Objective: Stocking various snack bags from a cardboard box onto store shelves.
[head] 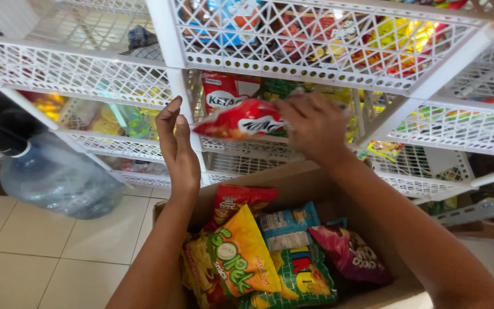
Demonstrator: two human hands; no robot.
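My right hand (315, 129) grips a red snack bag (240, 121) by its right end and holds it level in front of a white lattice shelf basket (241, 150). My left hand (177, 150) is raised just left of the bag, fingers apart and palm turned toward it, holding nothing. Below both arms sits an open cardboard box (293, 182) filled with several snack bags: a yellow-orange one (241, 257), a red one (236, 201), a blue-and-white one (287, 224) and a purple one (353, 254).
White lattice shelves (315, 60) stocked with colourful snack packets fill the upper view. A large clear water jug (58, 177) lies on the tiled floor (41, 257) at the left. More white baskets (458, 131) stand at the right.
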